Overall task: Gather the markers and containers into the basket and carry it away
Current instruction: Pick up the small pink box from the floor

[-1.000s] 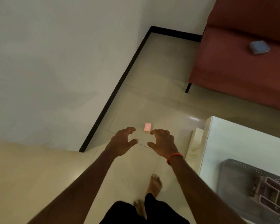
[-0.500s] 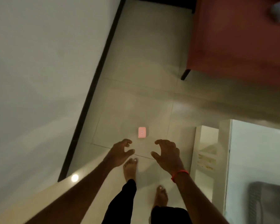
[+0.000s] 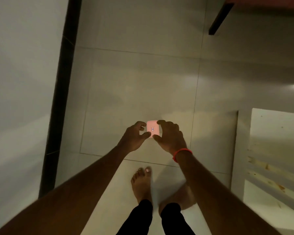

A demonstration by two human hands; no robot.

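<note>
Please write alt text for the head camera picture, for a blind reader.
The left hand and right hand curl around a small pink box seen against a tiled floor; a grip is not certain. Bare feet show below, a wall at left.

box [image 3: 152,130] between left hand [image 3: 134,138] and right hand [image 3: 171,138] | wall [image 3: 20,82] left | table [image 3: 277,133] right

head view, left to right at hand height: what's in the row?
wall → black skirting → left hand → pink box → right hand → white table
</note>
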